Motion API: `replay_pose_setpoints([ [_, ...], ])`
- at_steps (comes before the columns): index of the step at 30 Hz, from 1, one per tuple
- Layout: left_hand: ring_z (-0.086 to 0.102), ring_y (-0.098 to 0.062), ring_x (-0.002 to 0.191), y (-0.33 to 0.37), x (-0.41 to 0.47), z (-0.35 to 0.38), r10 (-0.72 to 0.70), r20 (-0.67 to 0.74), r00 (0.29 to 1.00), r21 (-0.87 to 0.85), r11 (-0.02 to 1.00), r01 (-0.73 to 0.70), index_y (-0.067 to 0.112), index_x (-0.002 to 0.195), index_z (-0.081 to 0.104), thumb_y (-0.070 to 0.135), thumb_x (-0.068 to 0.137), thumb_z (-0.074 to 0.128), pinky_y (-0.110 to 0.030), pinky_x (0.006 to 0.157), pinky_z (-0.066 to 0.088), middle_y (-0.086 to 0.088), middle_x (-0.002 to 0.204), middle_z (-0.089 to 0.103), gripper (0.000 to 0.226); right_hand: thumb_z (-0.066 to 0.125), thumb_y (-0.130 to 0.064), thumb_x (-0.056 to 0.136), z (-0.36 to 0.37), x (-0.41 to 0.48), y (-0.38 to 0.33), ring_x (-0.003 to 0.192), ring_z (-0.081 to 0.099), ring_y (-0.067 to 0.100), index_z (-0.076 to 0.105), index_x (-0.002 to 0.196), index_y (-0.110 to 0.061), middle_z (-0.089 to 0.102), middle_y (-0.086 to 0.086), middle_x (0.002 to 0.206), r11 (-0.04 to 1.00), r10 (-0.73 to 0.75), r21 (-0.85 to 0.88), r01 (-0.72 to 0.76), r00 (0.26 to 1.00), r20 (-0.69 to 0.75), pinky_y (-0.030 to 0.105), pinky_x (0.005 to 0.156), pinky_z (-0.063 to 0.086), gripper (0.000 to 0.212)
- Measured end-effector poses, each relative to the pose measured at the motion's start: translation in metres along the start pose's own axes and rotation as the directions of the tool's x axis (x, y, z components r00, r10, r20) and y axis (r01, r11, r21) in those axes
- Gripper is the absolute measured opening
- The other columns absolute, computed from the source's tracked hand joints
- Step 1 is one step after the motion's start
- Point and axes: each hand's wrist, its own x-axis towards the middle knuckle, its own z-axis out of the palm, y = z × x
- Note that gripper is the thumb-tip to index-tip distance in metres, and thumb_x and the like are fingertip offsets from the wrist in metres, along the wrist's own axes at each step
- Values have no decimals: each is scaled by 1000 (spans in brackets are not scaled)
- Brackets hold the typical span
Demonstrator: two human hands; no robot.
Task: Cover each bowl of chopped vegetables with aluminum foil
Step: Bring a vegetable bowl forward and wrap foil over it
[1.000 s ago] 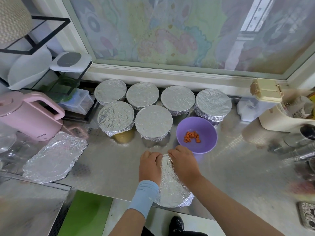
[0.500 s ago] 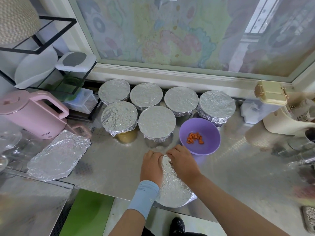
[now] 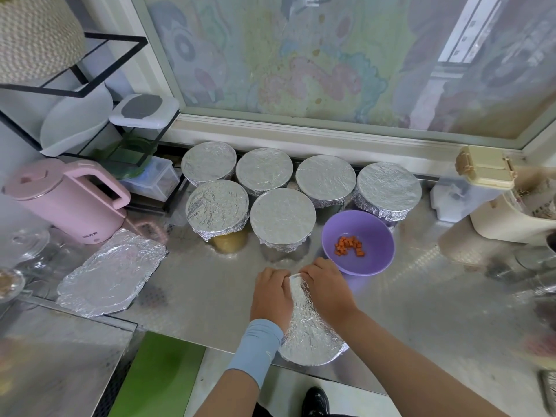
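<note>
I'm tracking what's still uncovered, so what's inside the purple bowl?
The purple bowl holds a small pile of orange diced pieces on its bottom, open to view with no foil. The right hand hides a bit of its near rim; nothing else inside is covered.

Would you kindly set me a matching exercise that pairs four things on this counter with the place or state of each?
Things:
1. purple bowl
2. pink kettle
3. loose foil sheet
4. nearest foil-covered bowl

States:
A. gripped by the left hand and right hand
B. lying flat, covering nothing
C. uncovered, holding diced carrot
D. standing at the far left

Pairs: 1-C, 2-D, 3-B, 4-A
</note>
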Motion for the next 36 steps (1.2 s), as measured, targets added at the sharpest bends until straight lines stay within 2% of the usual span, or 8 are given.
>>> replay_pose_setpoints([
  [8, 49, -15, 99, -4, 1, 3, 18, 6, 1000, -36, 999, -18, 17, 106, 69, 21, 102, 45, -19, 85, 36, 4, 100, 59, 24, 75, -7, 81, -4, -8, -1, 77, 52, 20, 69, 83, -18, 53, -4, 82, 995, -51, -87, 46, 997, -64, 30, 73, 48, 13],
  [15, 48, -15, 101, 0, 0, 0, -31, 26, 999, -13, 999, 31, 18, 104, 66, 23, 102, 41, -27, 89, 44, 4, 101, 56, 26, 82, -3, 73, -9, -4, -2, 71, 53, 17, 72, 79, -17, 55, -5, 75, 987, -137, -93, 129, 987, -84, 21, 72, 42, 19],
  [18, 46, -10, 100, 1, 1, -1, 41, 30, 999, -19, 999, -40, 21, 103, 66, 27, 100, 47, -24, 87, 43, 9, 101, 54, 20, 86, 1, 65, -11, -3, -3, 72, 46, 13, 71, 74, -15, 56, -7, 72, 968, -226, -133, 212, 969, -103, 23, 72, 36, 24],
  [22, 48, -13, 95, 0, 2, 1, 53, 27, 998, -51, 997, -51, 18, 98, 68, 23, 100, 49, -22, 83, 40, 8, 94, 55, 19, 86, -2, 66, -10, -1, -2, 69, 53, 16, 71, 74, -17, 58, -7, 72, 953, -263, -175, 248, 963, -63, 26, 73, 37, 23],
  [25, 49, -16, 95, -1, 2, 3, 28, 14, 1000, -39, 999, -27, 16, 96, 68, 21, 100, 48, -28, 84, 43, 4, 94, 56, 21, 68, -13, 86, -6, -3, 1, 77, 54, 19, 71, 85, -17, 55, -4, 82, 976, -186, -122, 180, 982, -38, 28, 77, 45, 6],
  [27, 47, -15, 96, 0, -1, 3, -8, -17, 1000, -7, 1000, 8, 16, 99, 67, 21, 102, 44, -26, 84, 42, 3, 98, 55, 23, 56, -19, 93, -6, -7, 2, 83, 50, 20, 69, 90, -18, 51, -3, 87, 996, -60, -75, 56, 997, -55, 32, 77, 47, 14],
  [31, 45, -16, 101, 2, -7, 6, -22, -72, 997, 40, 999, 25, 13, 102, 65, 20, 103, 39, -19, 82, 33, 1, 103, 55, 26, 60, -14, 93, -7, -6, 7, 84, 47, 19, 70, 86, -18, 49, -5, 85, 997, 72, -34, -72, 997, 4, 31, 77, 45, 13],
  [36, 44, -15, 104, 5, -4, 1, -19, -43, 999, 84, 996, 22, 18, 104, 63, 21, 103, 38, -22, 86, 38, 4, 106, 55, 25, 57, -19, 96, -9, -4, 8, 87, 49, 20, 73, 92, -16, 52, -2, 87, 994, 108, 25, -110, 992, 64, 27, 75, 38, 16],
])
